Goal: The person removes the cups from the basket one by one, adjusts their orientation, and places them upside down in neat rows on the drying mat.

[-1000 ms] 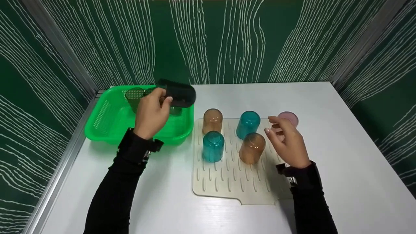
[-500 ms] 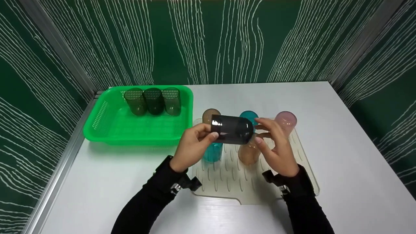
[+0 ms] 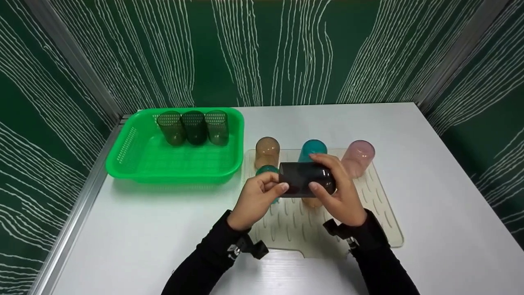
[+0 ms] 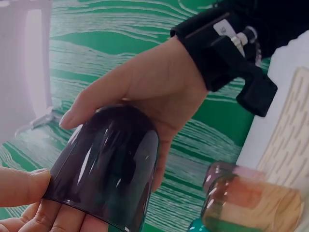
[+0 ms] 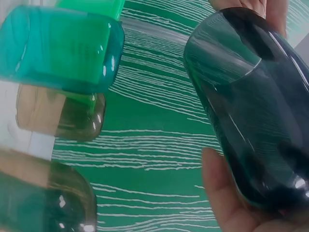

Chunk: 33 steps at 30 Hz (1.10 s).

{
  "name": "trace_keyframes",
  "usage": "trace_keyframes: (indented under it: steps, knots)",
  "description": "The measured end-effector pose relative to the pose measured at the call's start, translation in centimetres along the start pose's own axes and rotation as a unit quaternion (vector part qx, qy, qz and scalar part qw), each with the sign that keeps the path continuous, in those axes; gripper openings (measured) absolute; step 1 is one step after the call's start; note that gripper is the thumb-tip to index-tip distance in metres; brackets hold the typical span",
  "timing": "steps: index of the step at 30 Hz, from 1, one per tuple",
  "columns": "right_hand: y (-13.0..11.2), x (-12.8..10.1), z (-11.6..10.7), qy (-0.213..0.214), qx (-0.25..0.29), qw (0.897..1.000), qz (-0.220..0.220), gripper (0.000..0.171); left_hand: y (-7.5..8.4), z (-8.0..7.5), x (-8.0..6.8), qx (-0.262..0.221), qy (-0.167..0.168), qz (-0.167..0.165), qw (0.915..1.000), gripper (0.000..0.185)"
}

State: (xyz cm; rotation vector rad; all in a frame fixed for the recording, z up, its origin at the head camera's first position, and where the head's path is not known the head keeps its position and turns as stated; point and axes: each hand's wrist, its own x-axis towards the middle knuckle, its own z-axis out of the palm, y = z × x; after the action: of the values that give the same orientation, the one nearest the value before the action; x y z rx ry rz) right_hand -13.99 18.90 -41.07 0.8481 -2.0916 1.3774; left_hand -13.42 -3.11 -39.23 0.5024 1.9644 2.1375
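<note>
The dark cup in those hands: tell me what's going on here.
A person holds a dark smoky cup sideways between both hands above a cream drying mat. The left hand pinches its open end and the right hand wraps round its closed end. Under it, amber, teal and pink cups stand upside down on the mat, among them a pink cup. To the left, a green basket holds three more dark cups in a row at its far side.
</note>
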Motion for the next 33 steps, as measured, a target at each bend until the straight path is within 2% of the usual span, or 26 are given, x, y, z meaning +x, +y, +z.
trace_keyframes:
  steps: [5,9,19,23,27,33]
  knots:
    - [0.1,0.1,0.3,0.027,0.01,1.0,-0.007,0.041,-0.5,0.6,-0.1,-0.027,0.003,-0.011,0.9996,0.015]
    - [0.1,0.1,0.3,0.042,0.01,0.999,-0.023,0.042,-0.8,0.6,-0.3,-0.037,-0.001,-0.009,0.9993,0.018]
    - [0.2,0.0,0.3,0.034,0.008,0.999,-0.015,0.04,-1.2,0.4,-0.5,-0.052,-0.022,-0.009,0.9984,0.025]
    - [0.1,0.0,0.2,0.031,0.004,0.999,-0.008,0.041,-1.1,0.1,-0.6,-0.037,-0.034,-0.005,0.9987,0.027]
    - [0.1,0.1,-0.2,0.035,0.007,0.999,-0.011,0.04,-0.8,-0.5,-0.8,-0.013,-0.027,0.005,0.9995,0.028]
    - [0.4,0.2,-0.9,0.064,-0.006,0.997,-0.03,0.038,0.2,-2.0,-1.7,0.059,-0.015,0.031,0.9977,0.03]
